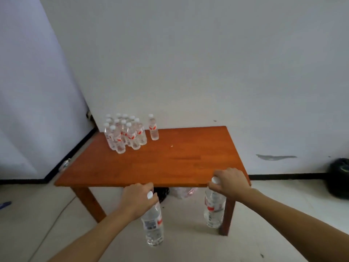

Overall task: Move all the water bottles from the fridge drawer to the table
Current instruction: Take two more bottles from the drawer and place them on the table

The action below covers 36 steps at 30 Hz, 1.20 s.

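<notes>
Carrying step: left hand and right hand each grip a hanging bottle by its neck at lower centre; next, lift onto surface beside cluster.

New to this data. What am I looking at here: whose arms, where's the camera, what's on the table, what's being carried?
There is no robot here: a person works with bare hands, and the single picture comes from a wide-angle camera worn on the head, looking forward and down. The left hand grips a water bottle by its neck, and the right hand grips a second bottle the same way. Both bottles hang upright in front of the near edge of the wooden table, not yet set down. At the table's far left corner stands a tight cluster of bottles, with a single bottle apart just to its right. The fridge drawer is not in view.
</notes>
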Each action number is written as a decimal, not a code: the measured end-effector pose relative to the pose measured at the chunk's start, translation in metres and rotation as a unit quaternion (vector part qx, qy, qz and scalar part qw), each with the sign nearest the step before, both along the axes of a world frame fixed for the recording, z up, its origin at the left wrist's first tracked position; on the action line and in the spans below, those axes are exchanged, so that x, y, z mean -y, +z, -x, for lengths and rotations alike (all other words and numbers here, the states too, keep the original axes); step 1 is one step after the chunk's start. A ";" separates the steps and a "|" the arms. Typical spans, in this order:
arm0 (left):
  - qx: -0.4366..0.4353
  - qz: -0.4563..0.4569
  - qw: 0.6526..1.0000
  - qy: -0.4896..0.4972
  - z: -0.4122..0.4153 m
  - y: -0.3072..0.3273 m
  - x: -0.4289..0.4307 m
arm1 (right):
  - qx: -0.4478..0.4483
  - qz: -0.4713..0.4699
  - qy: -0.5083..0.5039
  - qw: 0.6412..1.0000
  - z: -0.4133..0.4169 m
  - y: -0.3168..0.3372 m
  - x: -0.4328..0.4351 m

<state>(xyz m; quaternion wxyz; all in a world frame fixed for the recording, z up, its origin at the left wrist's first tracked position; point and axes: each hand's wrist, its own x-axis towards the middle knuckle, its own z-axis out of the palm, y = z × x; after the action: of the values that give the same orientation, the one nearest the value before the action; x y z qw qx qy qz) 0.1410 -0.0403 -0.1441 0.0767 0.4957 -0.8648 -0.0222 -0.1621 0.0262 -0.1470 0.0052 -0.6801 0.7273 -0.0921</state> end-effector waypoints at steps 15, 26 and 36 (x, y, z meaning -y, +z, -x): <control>0.000 -0.013 0.984 0.179 -0.015 -0.005 0.206 | -0.003 -0.029 0.125 0.992 -0.028 -0.007 0.314; -0.008 -0.040 0.993 0.110 -0.065 -0.038 0.397 | -0.017 -0.049 0.101 0.994 -0.081 -0.039 0.481; -0.011 -0.058 0.998 0.023 -0.095 -0.053 0.550 | -0.021 -0.043 0.023 0.999 -0.126 -0.050 0.604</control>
<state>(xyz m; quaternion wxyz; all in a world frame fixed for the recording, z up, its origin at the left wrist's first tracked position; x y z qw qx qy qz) 0.2364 -0.5907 -0.1976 0.0581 0.5185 -0.8497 -0.0764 -0.0366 -0.5774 -0.1973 0.0216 -0.6979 0.7144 -0.0467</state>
